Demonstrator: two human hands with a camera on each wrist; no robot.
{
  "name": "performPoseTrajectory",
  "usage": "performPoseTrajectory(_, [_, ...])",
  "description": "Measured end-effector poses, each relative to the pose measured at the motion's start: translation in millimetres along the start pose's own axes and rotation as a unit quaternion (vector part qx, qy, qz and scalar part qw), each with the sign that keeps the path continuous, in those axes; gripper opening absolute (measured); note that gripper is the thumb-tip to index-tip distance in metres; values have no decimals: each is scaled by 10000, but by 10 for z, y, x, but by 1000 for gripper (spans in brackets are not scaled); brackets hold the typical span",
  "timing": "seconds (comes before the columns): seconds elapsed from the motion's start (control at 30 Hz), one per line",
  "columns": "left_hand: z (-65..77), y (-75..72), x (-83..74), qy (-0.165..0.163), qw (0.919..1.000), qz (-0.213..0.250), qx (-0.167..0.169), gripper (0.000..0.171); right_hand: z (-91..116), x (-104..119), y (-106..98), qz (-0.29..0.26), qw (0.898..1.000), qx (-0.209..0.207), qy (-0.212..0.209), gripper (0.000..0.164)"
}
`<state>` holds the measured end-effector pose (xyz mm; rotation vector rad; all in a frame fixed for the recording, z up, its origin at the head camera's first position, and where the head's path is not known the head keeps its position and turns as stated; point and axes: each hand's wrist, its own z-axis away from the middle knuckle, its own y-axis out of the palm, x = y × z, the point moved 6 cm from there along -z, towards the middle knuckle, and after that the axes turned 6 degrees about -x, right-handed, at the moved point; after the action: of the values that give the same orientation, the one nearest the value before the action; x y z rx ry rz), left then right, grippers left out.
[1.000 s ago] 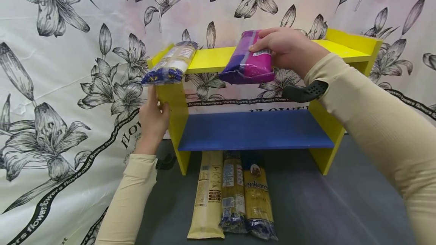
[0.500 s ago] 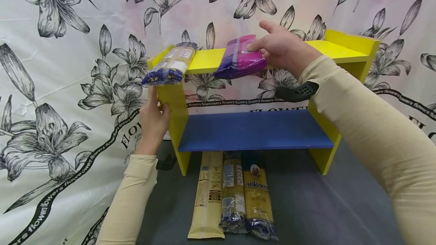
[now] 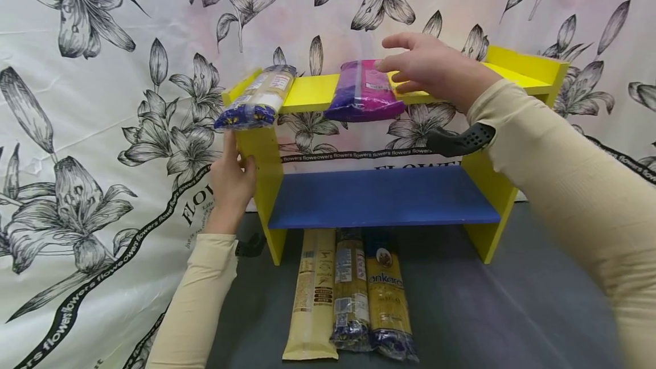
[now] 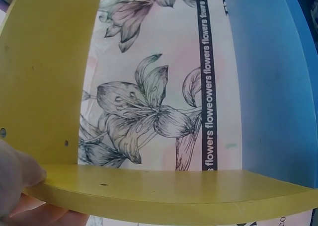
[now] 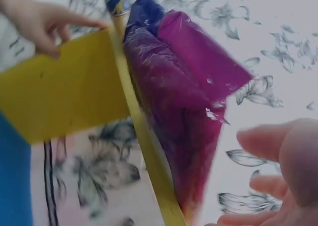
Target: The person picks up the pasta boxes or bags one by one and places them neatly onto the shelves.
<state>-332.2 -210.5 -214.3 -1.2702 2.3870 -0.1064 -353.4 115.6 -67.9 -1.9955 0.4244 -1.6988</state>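
Observation:
A purple and pink plastic packet (image 3: 366,90) lies on the top board of a small yellow and blue shelf (image 3: 307,93), its near end jutting past the front edge. My right hand (image 3: 435,67) is beside it, fingers spread and holding nothing; the right wrist view shows a gap between the fingers and the packet (image 5: 174,92). With my left hand (image 3: 232,181) I grip the shelf's left side panel, thumb (image 4: 22,169) on the inner face and fingers round the outside. Just above that hand, a clear and blue packet (image 3: 261,95) lies at the top board's left end.
Under the blue lower board (image 3: 384,195) several long packets lie side by side on the dark table: a cream one (image 3: 312,295), a clear and blue one (image 3: 351,295) and a yellow one (image 3: 388,295). A flower-printed cloth (image 3: 102,187) hangs behind the shelf.
My right hand has lowered the purple packet onto the top board, let go and drawn off to the right with its fingers spread. The left hand stays on the side panel.

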Motion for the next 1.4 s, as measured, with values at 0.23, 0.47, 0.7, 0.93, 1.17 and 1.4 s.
performPoseTrajectory(0.23, [-33,-44,39,15,9999,-114,-50,66,225,49,43,2242,9682,358,-1051,78])
performPoseTrajectory(0.47, [-35,-26,53,26,10000,-1,2,67,281,-39,182,2429,9601,489,-1295,69])
performPoseTrajectory(0.7, [-21,-39,44,96,9999,-2,-35,66,236,-53,236,2309,9618,466,-1395,66])
performPoseTrajectory(0.93, [1,-32,69,10,10000,65,36,61,126,-8,386,2183,9625,536,-1518,63])
performPoseTrajectory(1.17, [29,-3,55,-113,9996,194,161,69,30,67,544,1959,9648,606,-1649,62])
performPoseTrajectory(1.4, [12,11,23,-45,9998,144,138,66,-11,113,626,1996,9635,612,-1675,63])
